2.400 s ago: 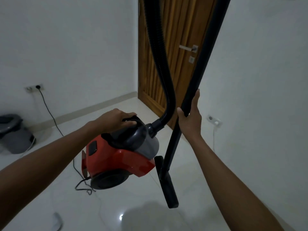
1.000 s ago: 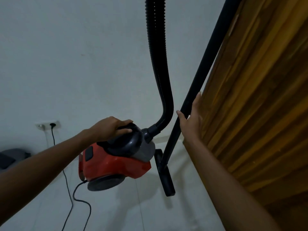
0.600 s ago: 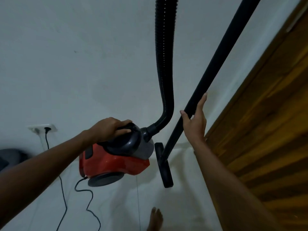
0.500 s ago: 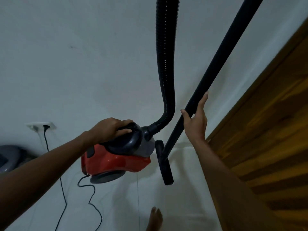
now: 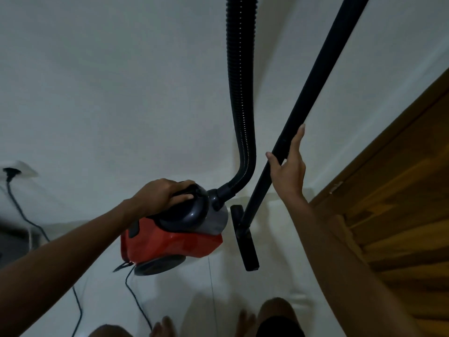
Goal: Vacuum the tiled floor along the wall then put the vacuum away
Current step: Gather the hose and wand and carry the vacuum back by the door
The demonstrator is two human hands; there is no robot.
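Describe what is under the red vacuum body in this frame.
The vacuum body, carried by the left hand, hangs over pale floor tile. Its black power cord trails beneath, toward bare toes. The floor directly below its base is hidden.

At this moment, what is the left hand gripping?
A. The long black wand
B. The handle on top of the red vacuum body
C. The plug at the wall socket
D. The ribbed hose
B: the left hand curls round the dark handle on top of the red vacuum body, while the right hand holds the wand.
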